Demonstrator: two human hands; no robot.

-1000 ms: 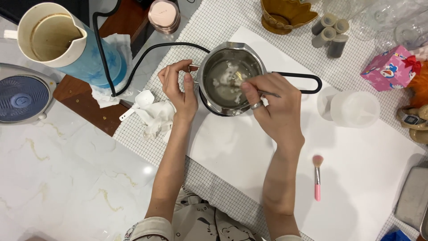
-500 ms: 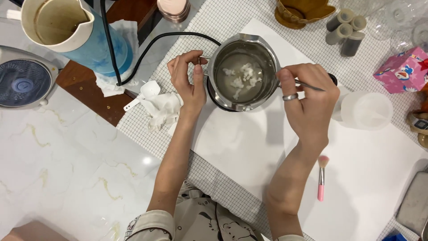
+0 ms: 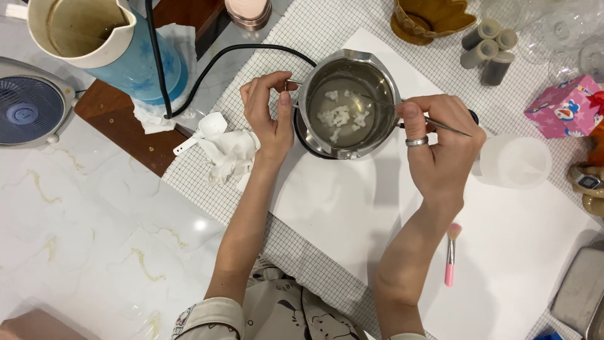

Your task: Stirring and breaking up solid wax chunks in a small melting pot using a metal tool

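From the head camera, your left hand (image 3: 269,116) pinches a small metal tab at the steel melting pot's (image 3: 350,104) nine o'clock rim. Your right hand (image 3: 440,148) pinches a thin metal stirring rod (image 3: 448,126) at three o'clock, its tip dipped among white wax chunks (image 3: 340,115) floating in clear liquid.

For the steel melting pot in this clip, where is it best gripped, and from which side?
Probably by the black loop handle jutting from the steel pot toward the right hand, coming in from that side. The rim looks less safe, since white lumps sit in clear liquid inside.
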